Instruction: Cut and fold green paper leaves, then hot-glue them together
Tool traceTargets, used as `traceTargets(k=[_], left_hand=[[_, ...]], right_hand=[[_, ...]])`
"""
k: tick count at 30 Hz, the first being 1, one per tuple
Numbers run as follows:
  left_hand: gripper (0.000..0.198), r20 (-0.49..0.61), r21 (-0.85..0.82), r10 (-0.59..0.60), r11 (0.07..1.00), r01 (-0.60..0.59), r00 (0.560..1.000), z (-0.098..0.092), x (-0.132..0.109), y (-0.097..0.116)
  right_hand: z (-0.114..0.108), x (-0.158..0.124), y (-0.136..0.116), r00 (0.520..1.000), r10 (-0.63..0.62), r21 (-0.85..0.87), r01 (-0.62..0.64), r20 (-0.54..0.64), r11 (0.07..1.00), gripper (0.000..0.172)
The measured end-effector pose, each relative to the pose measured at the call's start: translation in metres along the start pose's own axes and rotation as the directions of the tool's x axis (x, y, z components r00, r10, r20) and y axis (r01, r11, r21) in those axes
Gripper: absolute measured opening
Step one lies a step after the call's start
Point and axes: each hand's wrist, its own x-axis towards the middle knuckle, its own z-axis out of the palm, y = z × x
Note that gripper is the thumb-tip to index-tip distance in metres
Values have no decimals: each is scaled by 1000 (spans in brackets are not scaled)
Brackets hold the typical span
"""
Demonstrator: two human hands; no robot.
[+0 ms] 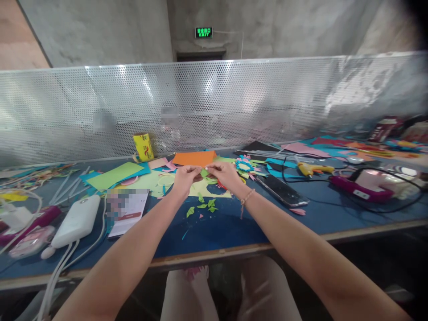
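My left hand (185, 177) and my right hand (223, 174) meet over the middle of the blue table (227, 227), fingers pinched together on a small green paper piece (204, 173). Below them lie several cut green paper scraps (204, 206) on a pale yellow sheet (214, 189). A paper flower (245, 165) in blue, pink and green sits just right of my right hand. An orange paper sheet (195, 158) lies behind the hands.
A black phone (281, 190) lies to the right, a yellow glue gun (310, 168) and a magenta device (363, 186) with cables beyond it. A white power bank (77, 220) and a booklet (128, 211) are at left. A perforated metal screen (214, 102) backs the table.
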Motion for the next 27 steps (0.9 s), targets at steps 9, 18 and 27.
traceTargets(k=[9, 18, 27], left_hand=[[24, 13, -39, -45, 998, 46, 999, -3, 1, 4], [30, 146, 20, 82, 996, -86, 986, 0, 0, 3], [32, 206, 60, 106, 991, -121, 973, -1, 0, 5]], right_hand=[[-2, 0, 1, 927, -355, -377, 374, 121, 848, 17], [-5, 2, 4, 993, 44, 159, -61, 108, 985, 25], [-1, 7, 13, 992, 125, 392, -127, 28, 911, 20]])
